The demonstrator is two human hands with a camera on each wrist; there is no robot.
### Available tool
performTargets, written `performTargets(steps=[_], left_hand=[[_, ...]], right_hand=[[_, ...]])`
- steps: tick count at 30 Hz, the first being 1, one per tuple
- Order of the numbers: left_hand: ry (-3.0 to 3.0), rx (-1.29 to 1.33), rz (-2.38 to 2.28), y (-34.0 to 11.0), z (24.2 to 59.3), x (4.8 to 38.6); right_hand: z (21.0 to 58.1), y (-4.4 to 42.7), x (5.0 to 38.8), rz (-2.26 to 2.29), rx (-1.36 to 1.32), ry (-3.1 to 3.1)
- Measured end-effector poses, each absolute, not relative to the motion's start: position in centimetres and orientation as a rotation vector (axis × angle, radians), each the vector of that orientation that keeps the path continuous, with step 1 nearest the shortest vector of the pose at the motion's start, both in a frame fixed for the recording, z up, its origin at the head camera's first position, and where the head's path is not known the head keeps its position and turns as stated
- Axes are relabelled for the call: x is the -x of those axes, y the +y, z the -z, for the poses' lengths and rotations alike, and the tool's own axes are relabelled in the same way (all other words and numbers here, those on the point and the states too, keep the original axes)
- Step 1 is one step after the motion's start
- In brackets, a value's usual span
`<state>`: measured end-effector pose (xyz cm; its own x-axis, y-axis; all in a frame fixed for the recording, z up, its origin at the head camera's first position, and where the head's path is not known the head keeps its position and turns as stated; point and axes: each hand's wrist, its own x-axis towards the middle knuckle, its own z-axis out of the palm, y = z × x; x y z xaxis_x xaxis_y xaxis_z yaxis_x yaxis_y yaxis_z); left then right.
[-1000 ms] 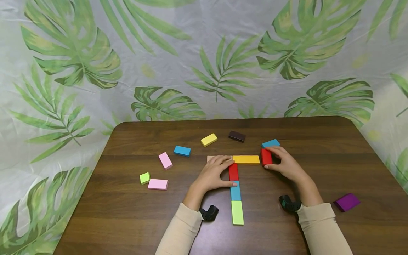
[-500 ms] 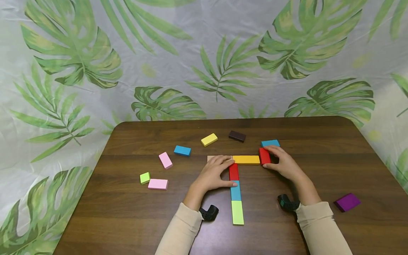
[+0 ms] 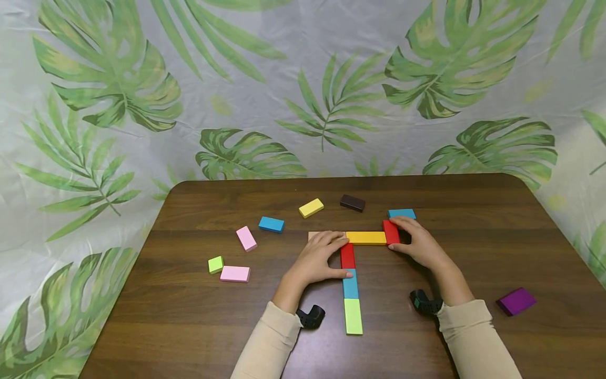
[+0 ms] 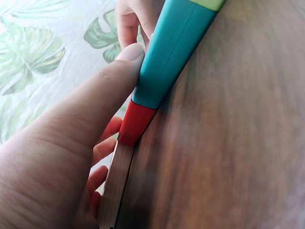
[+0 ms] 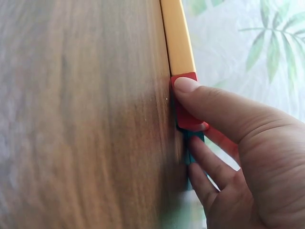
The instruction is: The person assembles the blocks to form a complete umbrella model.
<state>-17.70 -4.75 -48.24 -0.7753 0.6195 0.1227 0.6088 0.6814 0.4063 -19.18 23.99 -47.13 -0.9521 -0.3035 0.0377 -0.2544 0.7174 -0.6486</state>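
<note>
In the head view, my right hand (image 3: 423, 245) pinches a red block (image 3: 391, 232) between thumb and fingers. This block stands crosswise against the right end of an orange-yellow block (image 3: 366, 238). My left hand (image 3: 314, 260) lies over a wood-coloured block (image 4: 114, 183), most of it hidden, with its thumb touching a teal block (image 3: 350, 286). From the row's middle, another red block (image 3: 347, 257), the teal block and a lime block (image 3: 352, 316) run end to end toward me. Behind the right fingers lies a blue block (image 3: 401, 213).
Loose on the wooden table (image 3: 180, 326) are a yellow block (image 3: 311, 208), a dark brown block (image 3: 352, 202), a blue block (image 3: 271, 224), two pink blocks (image 3: 234, 273) and a small lime block (image 3: 215, 264). At the right sits a purple block (image 3: 516, 301). A leaf-print cloth (image 3: 246, 95) hangs behind.
My right hand has slid the red block a little left, closing the gap to the orange-yellow block. The left hand has kept its place.
</note>
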Motion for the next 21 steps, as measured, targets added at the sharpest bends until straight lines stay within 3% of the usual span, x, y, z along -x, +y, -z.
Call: performTargets(steps=[21], left_hand=[[2.85, -1.039, -0.691, -4.83, 47.94, 17.56]], right_hand=[[47.55, 23.91, 19.23, 1.092, 0.497, 2.838]])
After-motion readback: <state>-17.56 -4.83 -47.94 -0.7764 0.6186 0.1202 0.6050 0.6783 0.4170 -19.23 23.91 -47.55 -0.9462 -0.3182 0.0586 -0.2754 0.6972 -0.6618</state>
